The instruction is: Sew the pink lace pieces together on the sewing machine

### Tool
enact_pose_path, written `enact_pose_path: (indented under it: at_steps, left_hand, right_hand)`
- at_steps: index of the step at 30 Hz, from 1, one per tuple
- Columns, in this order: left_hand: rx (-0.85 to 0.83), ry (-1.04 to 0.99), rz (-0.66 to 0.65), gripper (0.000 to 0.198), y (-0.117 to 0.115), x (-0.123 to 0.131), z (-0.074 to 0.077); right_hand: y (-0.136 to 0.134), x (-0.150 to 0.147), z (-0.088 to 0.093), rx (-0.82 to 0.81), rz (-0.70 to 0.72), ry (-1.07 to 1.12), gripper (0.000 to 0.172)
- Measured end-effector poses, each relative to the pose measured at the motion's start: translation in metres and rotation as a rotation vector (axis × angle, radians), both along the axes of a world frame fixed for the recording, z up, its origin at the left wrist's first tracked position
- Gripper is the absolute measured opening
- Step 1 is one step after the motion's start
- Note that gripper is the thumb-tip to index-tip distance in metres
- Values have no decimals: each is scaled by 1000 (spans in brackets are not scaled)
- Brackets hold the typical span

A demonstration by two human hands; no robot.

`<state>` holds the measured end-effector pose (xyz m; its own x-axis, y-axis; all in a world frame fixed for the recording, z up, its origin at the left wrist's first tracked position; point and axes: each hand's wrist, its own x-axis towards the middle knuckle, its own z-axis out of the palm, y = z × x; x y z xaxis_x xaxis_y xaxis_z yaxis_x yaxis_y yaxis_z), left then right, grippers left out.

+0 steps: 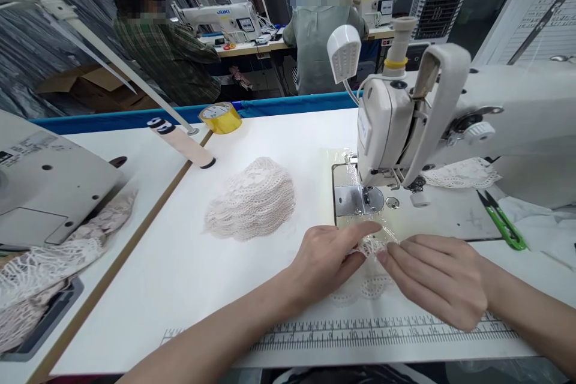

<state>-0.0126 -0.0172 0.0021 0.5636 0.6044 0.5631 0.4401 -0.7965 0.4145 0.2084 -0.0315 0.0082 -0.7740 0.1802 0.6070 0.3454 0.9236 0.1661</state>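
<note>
Between my two hands is a small piece of white lace [373,285], just in front of the sewing machine's needle plate. My left hand [330,258] pinches the lace edge between thumb and forefinger. From the other side my right hand [438,279] has its fingertips closed on the same lace. Part of the lace hangs down over the table below the hands. Right behind them stands the white sewing machine [387,120], its presser foot [366,195] over the metal plate. A layered pile of pale lace pieces [252,201] lies to the left of my hands.
Green thread snips [501,220] and white cloth [544,228] lie at the right. Yellow tape [220,118] and a pink roll [182,143] sit at the back left. More lace fills a grey tray [49,318]. Two people work at machines behind.
</note>
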Motion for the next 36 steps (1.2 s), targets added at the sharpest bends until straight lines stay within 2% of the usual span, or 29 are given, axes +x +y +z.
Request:
enact_pose_path:
  at_steps: [3, 5, 8, 9, 10, 12, 14, 15, 16, 18, 19, 22, 26, 29, 36]
  left_hand:
    - [-51, -48, -24, 22, -2, 0, 1]
    - [-232, -76, -19, 12, -4, 0, 5]
    - [-616, 4, -16, 8, -7, 3, 13]
    - [-671, 65, 3, 10, -7, 5, 14]
    - [-661, 137, 39, 12, -7, 6, 14]
    - [-518, 279, 153, 14, -6, 9, 11]
    - [-374, 378, 257, 7, -4, 12, 6]
    - [-313, 396, 292, 8, -4, 13, 3]
    - [-249, 394, 315, 19, -3, 13, 2]
    - [-89, 365, 313, 37, -2, 13, 0]
    - [-1, 353, 295, 38, -3, 12, 0]
    - [211, 366, 236, 27, -6, 10, -1]
    - [405, 413, 185, 20, -12, 9, -5]
    - [424, 468, 175, 23, -14, 10, -8]
    - [299, 476, 159, 26, -13, 12, -4]
  right_hand:
    - [-2, 0, 5, -33, 20, 24, 31]
    - [-2, -2, 11, -99, 13, 66, 27]
    - [0, -6, 18, -413, -79, 121, 15]
    - [2, -7, 18, -558, -123, 127, 14]
    - [4, -8, 18, -698, -167, 122, 14]
    - [11, -10, 15, -898, -253, 115, 14]
    - [19, -13, 9, -969, -338, 124, 14]
    - [23, -14, 5, -968, -376, 129, 15]
    - [26, -15, 2, -950, -413, 129, 15]
    - [30, -17, -3, -895, -476, 108, 14]
    - [31, -17, -4, -869, -502, 91, 13]
    - [33, -16, -7, -841, -562, 78, 13]
    - [33, -13, -8, -860, -608, 102, 16]
    - [33, -12, -9, -830, -631, 118, 17]
    - [38, -10, -12, -774, -669, 138, 19]
